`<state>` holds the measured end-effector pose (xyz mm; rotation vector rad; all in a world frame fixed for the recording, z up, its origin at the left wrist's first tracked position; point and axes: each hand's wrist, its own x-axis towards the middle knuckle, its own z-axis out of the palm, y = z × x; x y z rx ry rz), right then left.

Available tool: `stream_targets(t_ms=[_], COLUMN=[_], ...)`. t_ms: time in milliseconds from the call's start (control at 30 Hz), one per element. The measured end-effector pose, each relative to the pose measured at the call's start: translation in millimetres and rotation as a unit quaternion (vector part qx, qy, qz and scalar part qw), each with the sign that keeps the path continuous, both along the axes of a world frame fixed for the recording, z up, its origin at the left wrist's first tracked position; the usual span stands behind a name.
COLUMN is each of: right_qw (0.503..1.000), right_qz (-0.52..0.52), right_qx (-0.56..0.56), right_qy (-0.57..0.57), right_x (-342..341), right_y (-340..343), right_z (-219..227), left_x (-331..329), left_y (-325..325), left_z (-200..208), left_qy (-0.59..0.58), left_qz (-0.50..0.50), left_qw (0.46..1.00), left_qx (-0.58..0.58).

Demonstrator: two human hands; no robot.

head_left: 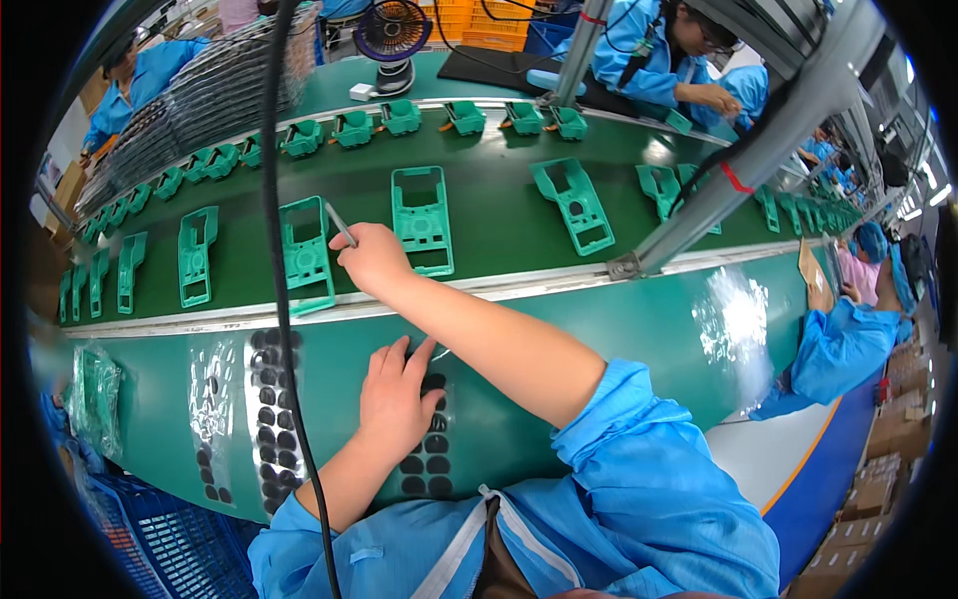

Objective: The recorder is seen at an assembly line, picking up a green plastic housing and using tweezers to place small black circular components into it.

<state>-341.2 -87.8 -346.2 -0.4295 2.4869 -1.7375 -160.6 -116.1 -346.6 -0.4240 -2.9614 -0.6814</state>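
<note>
My right hand (371, 258) reaches over the green belt, closed around a slim grey pen-like tool (340, 224). The tool's tip is by the right side of a green plastic frame (303, 247), which lies at the belt's near edge. Another green frame (422, 217) lies just to the right of that hand. My left hand (392, 399) rests on the green worktable, its fingers apart, beside a clear strip of round black pads (427, 465). The hand covers part of the strip.
More pad sheets (276, 424) lie to the left, near a clear bag of green parts (97, 399). Small green housings (401, 118) line the belt's far side. A metal post (689, 215) and a hanging black cable (274, 250) cross the view. Co-workers (848, 334) sit nearby.
</note>
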Motion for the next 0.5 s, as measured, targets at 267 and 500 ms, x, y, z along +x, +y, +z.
stream_targets(t_ms=[267, 500], right_qw=[0.999, 0.995], right_qz=[0.013, 0.032], right_qx=[0.015, 0.016], right_qy=[-0.04, -0.097], right_x=[-3.7, -18.5], right_y=[-12.2, -44.6], right_z=[-11.6, -28.9], left_x=[2.0, -1.5], left_y=[-5.7, -8.4], left_z=[1.9, -16.0], left_qy=[-0.022, -0.178], left_qz=[0.02, 0.057], left_qw=[0.985, 0.89], left_qx=[0.172, 0.416])
